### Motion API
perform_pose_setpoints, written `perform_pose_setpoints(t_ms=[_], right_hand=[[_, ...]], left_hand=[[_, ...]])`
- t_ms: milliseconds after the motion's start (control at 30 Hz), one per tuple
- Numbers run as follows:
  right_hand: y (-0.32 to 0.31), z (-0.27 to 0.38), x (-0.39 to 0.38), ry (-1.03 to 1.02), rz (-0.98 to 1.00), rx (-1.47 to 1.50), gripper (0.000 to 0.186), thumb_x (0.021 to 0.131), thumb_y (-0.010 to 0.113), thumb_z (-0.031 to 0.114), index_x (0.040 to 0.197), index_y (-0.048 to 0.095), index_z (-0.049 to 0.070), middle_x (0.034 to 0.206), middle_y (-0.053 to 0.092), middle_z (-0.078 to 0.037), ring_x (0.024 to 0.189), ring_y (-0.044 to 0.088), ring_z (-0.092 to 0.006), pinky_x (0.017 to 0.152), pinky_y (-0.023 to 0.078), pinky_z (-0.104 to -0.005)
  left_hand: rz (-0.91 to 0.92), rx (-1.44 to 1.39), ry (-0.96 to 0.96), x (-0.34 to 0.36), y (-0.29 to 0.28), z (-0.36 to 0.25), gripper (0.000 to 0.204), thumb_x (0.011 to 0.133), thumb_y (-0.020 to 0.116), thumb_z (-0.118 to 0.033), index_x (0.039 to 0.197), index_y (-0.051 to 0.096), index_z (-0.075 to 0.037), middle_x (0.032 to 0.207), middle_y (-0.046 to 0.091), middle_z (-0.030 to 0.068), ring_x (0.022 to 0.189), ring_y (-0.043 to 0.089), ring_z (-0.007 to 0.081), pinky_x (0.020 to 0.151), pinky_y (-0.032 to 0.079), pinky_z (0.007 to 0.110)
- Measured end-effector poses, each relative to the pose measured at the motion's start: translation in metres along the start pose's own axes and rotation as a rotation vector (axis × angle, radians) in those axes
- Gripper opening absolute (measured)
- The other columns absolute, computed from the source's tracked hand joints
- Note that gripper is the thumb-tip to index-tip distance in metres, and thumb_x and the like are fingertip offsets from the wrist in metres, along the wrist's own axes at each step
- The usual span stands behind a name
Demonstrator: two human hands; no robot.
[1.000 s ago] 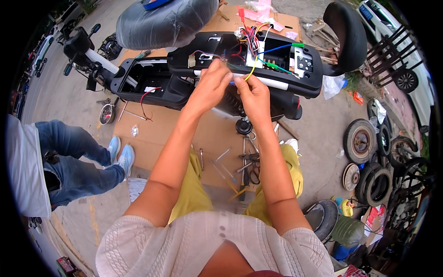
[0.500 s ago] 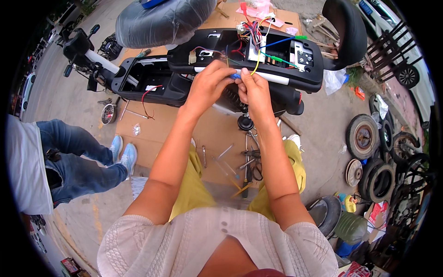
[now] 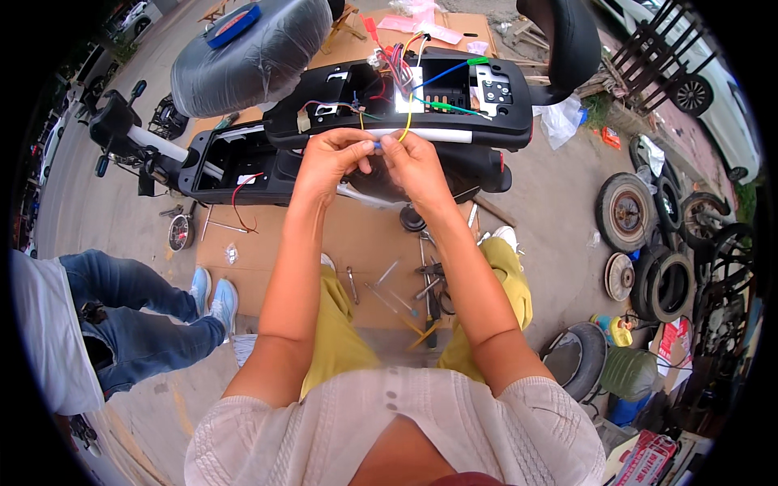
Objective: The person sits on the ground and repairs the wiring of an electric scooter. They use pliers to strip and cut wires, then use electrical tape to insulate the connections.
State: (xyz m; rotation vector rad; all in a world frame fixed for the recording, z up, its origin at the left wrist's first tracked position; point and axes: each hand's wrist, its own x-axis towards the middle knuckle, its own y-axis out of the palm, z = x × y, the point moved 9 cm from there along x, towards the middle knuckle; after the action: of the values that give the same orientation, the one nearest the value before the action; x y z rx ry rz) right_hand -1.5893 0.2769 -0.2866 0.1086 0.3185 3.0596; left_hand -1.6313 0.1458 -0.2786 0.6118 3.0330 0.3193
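Observation:
My two hands meet over the near side of a black electric scooter body (image 3: pixel 324 123). Between their fingertips sits a small blue wire connector (image 3: pixel 377 145). My left hand (image 3: pixel 331 160) is closed on its left end in a thumb-and-finger pinch. My right hand (image 3: pixel 412 164) pinches the other end, where a yellow wire (image 3: pixel 408 120) runs up to the open wiring compartment. A bundle of coloured wires (image 3: pixel 399 69) rises there from a light metal plate (image 3: pixel 408 99). A blue wire (image 3: pixel 444 75) and green-sleeved wire (image 3: pixel 442 106) spread right. My fingers partly cover the connector.
A plastic-wrapped seat (image 3: pixel 243 69) carries a blue tape roll (image 3: pixel 232 26). Hand tools, including a wrench (image 3: pixel 352 285), lie on cardboard (image 3: pixel 267 283) by my feet. Another person (image 3: pixel 121 320) stands at left. Wheels and tyres (image 3: pixel 626 212) are piled at right.
The whole view has shifted, so the scooter sits further left. Both hands still pinch the blue connector, with my left fingers turned more sideways.

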Motion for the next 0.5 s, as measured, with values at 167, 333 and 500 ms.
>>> perform_pose_setpoints(t_ms=[167, 333, 500], right_hand=[[0.006, -0.007, 0.0, 0.068, 0.001, 0.102, 0.022, 0.098, 0.055, 0.02, 0.087, 0.061, 0.002, 0.065, 0.05, 0.004, 0.054, 0.042, -0.0038, 0.049, 0.034, -0.0214], [-0.002, 0.009, -0.006, -0.071, -0.113, -0.051, 0.021, 0.096, 0.058, 0.018, 0.09, 0.064, -0.001, 0.068, 0.056, 0.001, 0.059, 0.046, -0.0063, 0.054, 0.039, -0.0249], [-0.006, 0.023, -0.01, -0.123, -0.159, -0.267, 0.02, 0.094, 0.06, 0.016, 0.09, 0.063, -0.002, 0.068, 0.059, -0.004, 0.065, 0.05, -0.0091, 0.061, 0.043, -0.0274]], left_hand=[[0.104, -0.654, -0.034, 0.007, 0.015, 0.022, 0.016, 0.084, 0.066, 0.005, 0.094, 0.061, -0.006, 0.089, 0.067, 0.0111, 0.06, 0.058, 0.0132, 0.05, 0.042, 0.023], [-0.102, -0.534, 0.025, -0.006, 0.019, 0.015, 0.02, 0.085, 0.066, 0.001, 0.099, 0.053, -0.007, 0.086, 0.06, 0.007, 0.062, 0.056, 0.0127, 0.048, 0.04, 0.024], [-0.103, -0.455, -0.141, -0.013, 0.02, 0.032, 0.017, 0.089, 0.067, -0.015, 0.088, 0.051, -0.008, 0.075, 0.052, 0.0015, 0.054, 0.047, 0.01, 0.043, 0.03, 0.023]])
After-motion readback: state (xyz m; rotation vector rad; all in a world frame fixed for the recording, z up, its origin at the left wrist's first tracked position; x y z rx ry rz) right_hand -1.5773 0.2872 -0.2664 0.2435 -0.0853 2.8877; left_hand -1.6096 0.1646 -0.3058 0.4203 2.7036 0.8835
